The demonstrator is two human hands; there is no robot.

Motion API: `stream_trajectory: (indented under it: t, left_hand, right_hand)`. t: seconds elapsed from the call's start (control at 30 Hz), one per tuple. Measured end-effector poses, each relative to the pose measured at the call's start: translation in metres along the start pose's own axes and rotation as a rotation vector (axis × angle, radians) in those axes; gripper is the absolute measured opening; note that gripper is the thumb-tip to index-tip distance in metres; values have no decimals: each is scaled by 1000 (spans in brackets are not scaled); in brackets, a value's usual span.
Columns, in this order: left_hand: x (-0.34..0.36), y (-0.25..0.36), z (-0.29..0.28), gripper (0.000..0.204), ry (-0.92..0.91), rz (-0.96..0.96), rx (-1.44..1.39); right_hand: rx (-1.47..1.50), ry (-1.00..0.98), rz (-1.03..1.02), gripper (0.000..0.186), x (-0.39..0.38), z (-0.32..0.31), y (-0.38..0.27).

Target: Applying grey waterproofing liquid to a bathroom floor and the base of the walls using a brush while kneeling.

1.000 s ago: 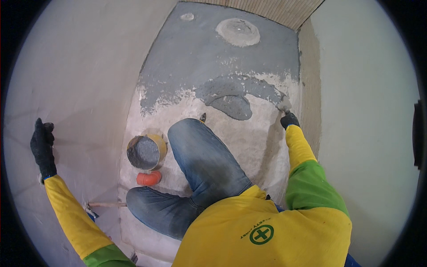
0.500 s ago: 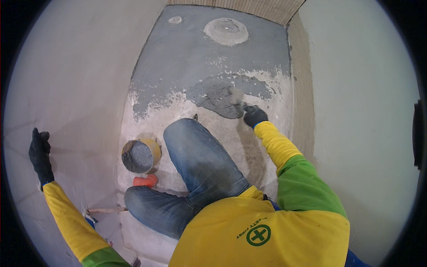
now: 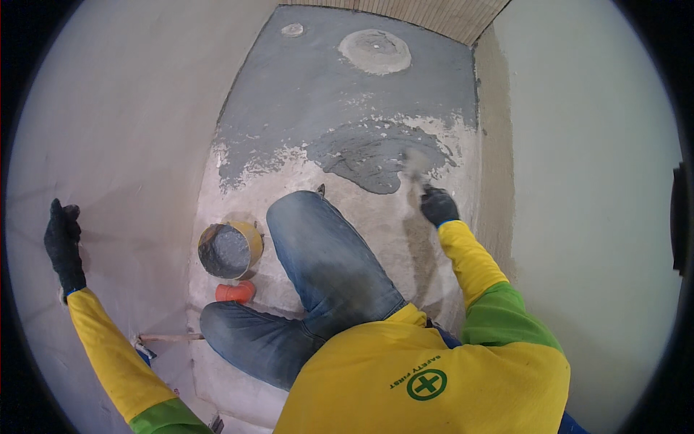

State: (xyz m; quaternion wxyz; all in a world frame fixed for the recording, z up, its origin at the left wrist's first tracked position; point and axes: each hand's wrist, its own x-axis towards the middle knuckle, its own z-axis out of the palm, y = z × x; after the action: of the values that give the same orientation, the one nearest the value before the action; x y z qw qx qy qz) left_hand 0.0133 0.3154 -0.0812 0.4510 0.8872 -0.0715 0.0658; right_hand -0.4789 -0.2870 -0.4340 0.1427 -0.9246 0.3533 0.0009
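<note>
My right hand [image 3: 438, 207], in a black glove, is closed round the handle of a trowel [image 3: 416, 163]. Its blade, blurred by motion, lies at the right part of a dark wet patch of grey mortar [image 3: 361, 158] on the floor. Far off to the left, my gloved left hand [image 3: 63, 242] is at the pale left wall [image 3: 137, 145] with its fingers stretched out and nothing in them. Left of my knee stands a yellowish bucket [image 3: 255, 244] with grey mix inside.
An orange pipe elbow [image 3: 237, 291] lies between the bucket and my bent leg. A wooden handle [image 3: 172, 337] sticks out near my left forearm. Smooth grey coating [image 3: 303, 87] covers the far floor, around a round pale patch [image 3: 376, 52]. Walls stand close on both sides.
My right hand and the trowel have moved to the right across the mortar. The mortar looks more spread out, with curved streaks. My left hand has barely moved.
</note>
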Motion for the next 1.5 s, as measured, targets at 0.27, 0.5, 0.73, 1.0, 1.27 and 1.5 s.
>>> stream_trajectory:
  t: [0.27, 0.5, 0.73, 1.0, 1.27, 1.5]
  left_hand:
    - [-7, 5, 3, 48, 57, -66, 146]
    - [6, -10, -2, 44, 38, -123, 125]
    - [6, -17, -13, 44, 57, -105, 54]
    - [0, -14, -8, 44, 69, -72, 20]
    - [-2, -9, 1, 46, 52, 6, 1]
    - [-3, -7, 3, 46, 108, 94, -51]
  right_hand:
    - [-190, -250, -369, 37, 60, -11, -125]
    - [-146, -143, -178, 45, 156, -14, 30]
    - [-119, -225, 455, 52, 97, -45, 108]
    - [309, -139, 814, 47, -31, -8, 94]
    - [1348, -28, 832, 37, -74, -99, 34]
    - [1415, -169, 647, 45, -71, -62, 34]
